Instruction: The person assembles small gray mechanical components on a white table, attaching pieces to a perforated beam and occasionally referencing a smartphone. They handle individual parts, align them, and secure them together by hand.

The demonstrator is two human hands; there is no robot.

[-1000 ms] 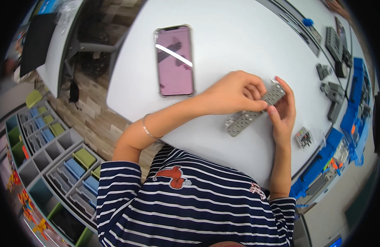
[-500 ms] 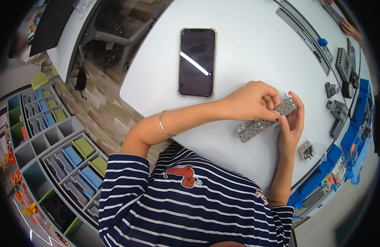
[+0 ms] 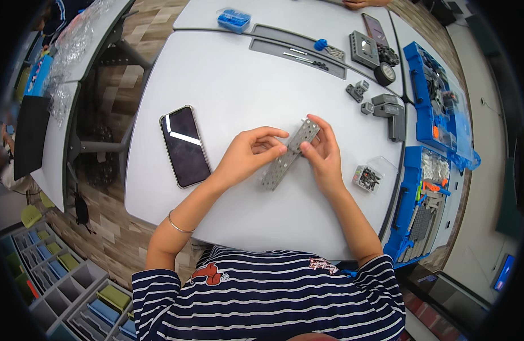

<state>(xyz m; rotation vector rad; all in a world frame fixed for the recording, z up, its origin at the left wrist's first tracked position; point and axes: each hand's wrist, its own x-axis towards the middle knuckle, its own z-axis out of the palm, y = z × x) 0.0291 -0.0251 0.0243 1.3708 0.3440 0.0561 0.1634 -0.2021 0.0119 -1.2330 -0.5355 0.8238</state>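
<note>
A grey building-block beam assembly [image 3: 280, 165] with rows of holes is held at a slant over the white table. My right hand [image 3: 325, 159] is closed on its upper end, with the thumb on the near face and the fingers behind the far edge. At the beam's left side is my left hand [image 3: 247, 154], thumb and fingertips drawn together in a pinch by its edge. Whatever lies between those fingertips is too small to make out. A small clear box of dark pins [image 3: 367, 178] stands open to the right of my right forearm.
A phone [image 3: 185, 146] lies left of my hands. Grey motor-like blocks [image 3: 389, 113], a controller brick [image 3: 364, 48] and a wheel [image 3: 384, 74] sit to the far right. Blue parts trays [image 3: 406, 227] line the right edge. Another person's hand [image 3: 358, 3] is at the top.
My view has turned, so the table and phone appear shifted. The left hand has drawn back from across the beam to its left edge. The right hand still holds the beam.
</note>
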